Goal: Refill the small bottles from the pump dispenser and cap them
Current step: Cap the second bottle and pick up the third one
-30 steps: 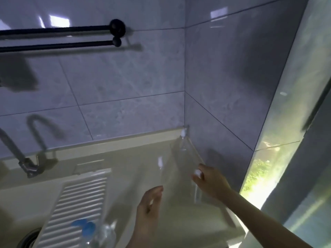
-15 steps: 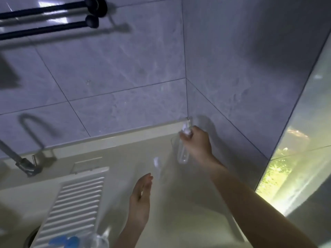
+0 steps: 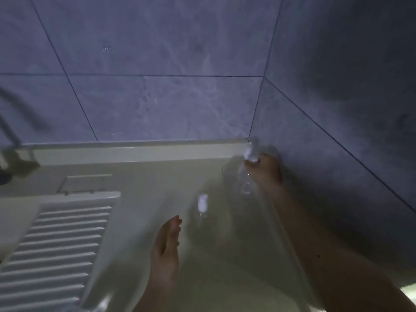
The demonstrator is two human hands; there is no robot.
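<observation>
While the left hand (image 3: 165, 248) hovers flat, the right hand's (image 3: 265, 172) grip clamps a clear bottle (image 3: 246, 176), label unreadable.

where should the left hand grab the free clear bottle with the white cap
Around its clear body just under the white cap, coming from the left: the small bottle seems upright, and the open left hand is already beside it. The right hand is holding another bottle.

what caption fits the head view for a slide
Right hand grips a small clear bottle in the counter's corner; open left hand waits near another bottle.
</observation>
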